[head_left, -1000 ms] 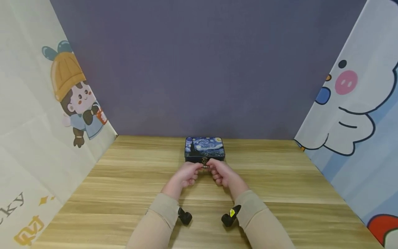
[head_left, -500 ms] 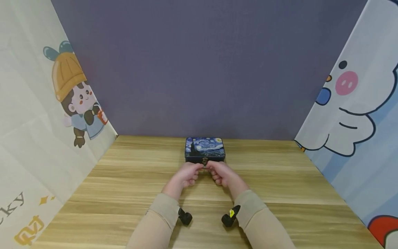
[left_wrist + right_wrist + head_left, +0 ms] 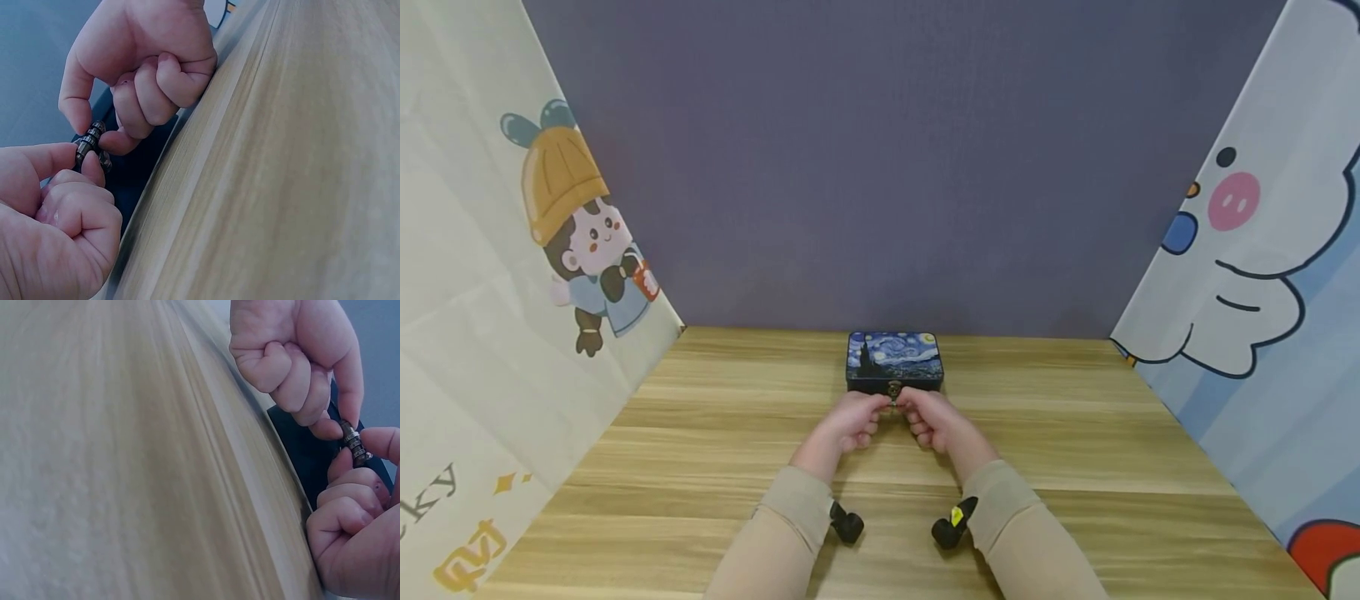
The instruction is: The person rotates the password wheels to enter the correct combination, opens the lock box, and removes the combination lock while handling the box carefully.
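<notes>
Left hand (image 3: 852, 419) and right hand (image 3: 932, 417) are being held almost tip to tip at the front of the box (image 3: 894, 357), fingers curled and thumbs drawn in narrow. By the head camera, the box is being shown closed on the table (image 3: 737, 433), the wall (image 3: 895, 167) rising behind it. Since a second ago, only the right hand is being brought slightly lower at the box's front; the box is not being shifted, so the work is apparently being kept to small finger movements, with nothing being opened. What is being gripped is mostly being hidden below the latch (image 3: 894, 388).

By the left wrist camera, it is being revealed: a ringed metal lock (image 3: 91, 139) is being pinched by both hands, one end towards the box's left, the other towards its right.

By the right wrist camera, the rings are being bared between the two pinches at the box's front. Whether any ring is being turned cannot be told. The box's painted top is being shown by the head camera alone.
</notes>
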Available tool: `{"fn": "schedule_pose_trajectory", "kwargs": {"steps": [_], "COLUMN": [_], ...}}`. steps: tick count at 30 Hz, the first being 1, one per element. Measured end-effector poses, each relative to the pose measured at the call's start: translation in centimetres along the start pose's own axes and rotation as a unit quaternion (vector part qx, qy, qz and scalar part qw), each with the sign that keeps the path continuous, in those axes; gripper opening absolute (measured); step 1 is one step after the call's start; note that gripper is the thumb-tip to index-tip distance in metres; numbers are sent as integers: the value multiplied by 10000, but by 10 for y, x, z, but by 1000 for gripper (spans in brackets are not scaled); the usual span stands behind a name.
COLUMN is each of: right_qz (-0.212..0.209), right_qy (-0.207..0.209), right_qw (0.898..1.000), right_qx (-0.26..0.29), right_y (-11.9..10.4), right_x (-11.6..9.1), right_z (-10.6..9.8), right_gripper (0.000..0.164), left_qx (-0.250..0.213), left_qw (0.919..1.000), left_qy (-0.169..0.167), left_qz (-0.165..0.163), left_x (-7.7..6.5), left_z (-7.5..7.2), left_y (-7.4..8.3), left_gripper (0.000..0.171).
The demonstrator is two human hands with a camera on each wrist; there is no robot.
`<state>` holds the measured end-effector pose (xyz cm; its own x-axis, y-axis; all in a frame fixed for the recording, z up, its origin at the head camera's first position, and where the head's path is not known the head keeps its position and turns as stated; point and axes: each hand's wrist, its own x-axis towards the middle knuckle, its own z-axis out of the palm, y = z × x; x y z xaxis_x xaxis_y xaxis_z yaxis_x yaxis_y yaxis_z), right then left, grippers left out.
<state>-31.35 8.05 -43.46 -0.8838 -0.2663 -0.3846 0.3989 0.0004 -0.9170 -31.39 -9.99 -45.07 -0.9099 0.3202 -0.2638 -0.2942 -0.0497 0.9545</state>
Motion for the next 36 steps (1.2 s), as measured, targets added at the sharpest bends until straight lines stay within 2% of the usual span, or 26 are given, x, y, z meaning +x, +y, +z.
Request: {"fn": "schedule_pose_trajectory", "kwargs": {"steps": [23,36], "right_qz": [-59,28], "right_qy": [162,152], "right_qw": [9998,9999], "right_qx": [25,67], "right_y": [4,3], "right_x": [4,2], "right_z": [1,1], "right_gripper": [25,26], "left_qx": [89,86], "left_qw": [9999,10000], "left_qy": [52,4], "left_qz": [38,-7], "left_x": [-2,0], "left_z": [1,0], "left_y": [0,0], "left_gripper": [31,27]}}
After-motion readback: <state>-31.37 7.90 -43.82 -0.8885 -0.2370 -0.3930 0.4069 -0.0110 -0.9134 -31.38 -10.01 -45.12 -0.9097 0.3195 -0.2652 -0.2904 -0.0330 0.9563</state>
